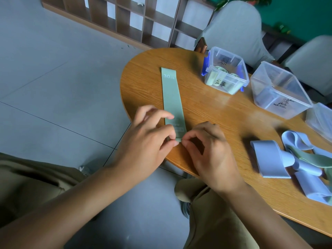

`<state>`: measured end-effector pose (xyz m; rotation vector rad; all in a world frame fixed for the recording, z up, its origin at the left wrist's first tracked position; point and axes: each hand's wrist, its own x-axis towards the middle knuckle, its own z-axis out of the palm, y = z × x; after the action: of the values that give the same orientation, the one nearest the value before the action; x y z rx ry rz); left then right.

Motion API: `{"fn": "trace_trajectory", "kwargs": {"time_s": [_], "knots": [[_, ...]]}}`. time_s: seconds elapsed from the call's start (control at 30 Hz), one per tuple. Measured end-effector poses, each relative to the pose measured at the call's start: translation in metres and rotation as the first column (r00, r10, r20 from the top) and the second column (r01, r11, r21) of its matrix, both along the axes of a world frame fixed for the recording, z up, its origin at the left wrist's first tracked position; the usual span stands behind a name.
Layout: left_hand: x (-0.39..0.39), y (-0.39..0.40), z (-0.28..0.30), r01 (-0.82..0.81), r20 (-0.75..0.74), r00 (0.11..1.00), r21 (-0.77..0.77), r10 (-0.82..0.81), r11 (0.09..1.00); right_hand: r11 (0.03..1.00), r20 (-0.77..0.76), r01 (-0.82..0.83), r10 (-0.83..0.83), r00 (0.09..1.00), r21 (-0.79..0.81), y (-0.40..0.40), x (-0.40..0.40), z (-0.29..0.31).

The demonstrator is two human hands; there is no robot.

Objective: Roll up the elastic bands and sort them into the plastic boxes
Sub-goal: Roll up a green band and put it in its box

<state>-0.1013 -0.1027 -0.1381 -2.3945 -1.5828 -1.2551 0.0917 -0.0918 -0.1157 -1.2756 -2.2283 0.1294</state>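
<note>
A green elastic band (172, 97) marked "30 LB" lies flat and stretched out on the wooden table (212, 112), its near end at the table's edge. My left hand (152, 135) and my right hand (206, 146) both pinch that near end between thumb and fingers, where a small fold shows. A clear plastic box with blue clips (227, 70) holds rolled green bands. Beside it stands a clear box (280, 90) with a handwritten label; its contents are hard to tell. A loose pile of blue and green bands (294, 162) lies at the right.
A third clear box (321, 121) is cut off at the right edge. Two grey chairs (237, 27) stand behind the table, and a wooden shelf unit (136, 17) is at the back. Grey tiled floor lies to the left; my knees are under the table's edge.
</note>
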Motion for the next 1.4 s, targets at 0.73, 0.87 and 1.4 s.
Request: {"fn": "trace_trajectory", "kwargs": {"time_s": [0.73, 0.87, 1.4], "knots": [[0.006, 0.024, 0.004, -0.151, 0.128, 0.977, -0.156, 0.171, 0.976, 0.932, -0.14, 0.273, -0.311, 0.94, -0.237, 0.021, -0.032, -0.005], [0.006, 0.034, 0.004, -0.198, 0.069, 0.976, -0.123, 0.207, 0.973, 0.924, -0.102, 0.319, -0.345, 0.933, -0.209, 0.03, -0.044, -0.007], [-0.008, 0.086, 0.011, -0.238, 0.103, 0.96, -0.204, 0.262, 0.95, 0.882, -0.012, 0.442, -0.45, 0.893, -0.163, 0.077, -0.08, -0.003]]}}
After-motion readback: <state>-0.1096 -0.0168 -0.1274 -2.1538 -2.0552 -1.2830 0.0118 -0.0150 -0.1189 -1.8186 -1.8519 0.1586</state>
